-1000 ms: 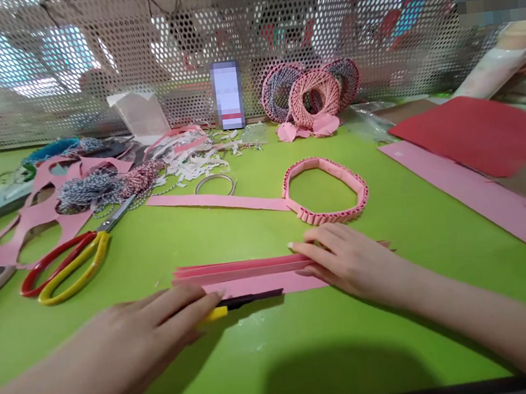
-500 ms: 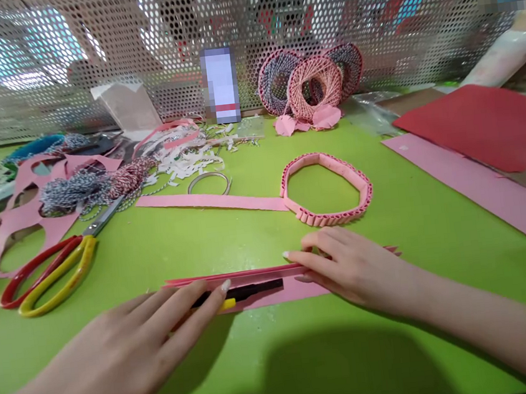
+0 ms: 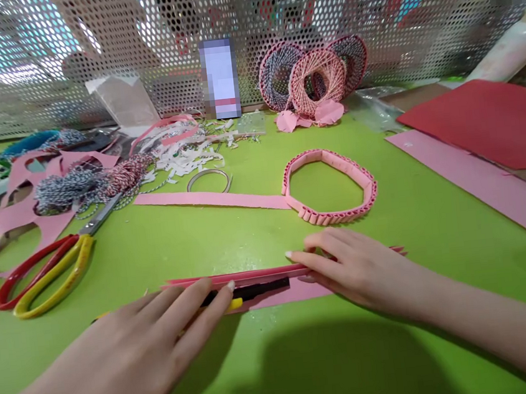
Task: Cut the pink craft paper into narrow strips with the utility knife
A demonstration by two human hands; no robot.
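A folded pink paper strip (image 3: 262, 276) lies flat on the green table (image 3: 280, 358) in front of me. My left hand (image 3: 142, 347) rests on a yellow-and-black pen-like tool (image 3: 249, 292), fingers extended along it, pressing it against the strip's near edge. My right hand (image 3: 355, 265) lies flat on the strip's right end, fingers stretched out and holding it down. Just beyond my right hand sits a pleated pink paper ring (image 3: 330, 183) with a long flat pink tail (image 3: 207, 199) running left.
Red-and-yellow scissors (image 3: 41, 277) lie at left near pink cut-out sheets (image 3: 15, 213) and twine (image 3: 87, 181). A metal ring (image 3: 208, 179), paper scraps, string-wound hoops (image 3: 316, 78) stand by the perforated back panel. Red sheet (image 3: 485, 120) and pink sheet (image 3: 482, 183) lie at right.
My left hand has slid forward with the tool until it meets the strip's near edge. The right hand has stayed pressed on the strip's right end. The view tilted slightly.
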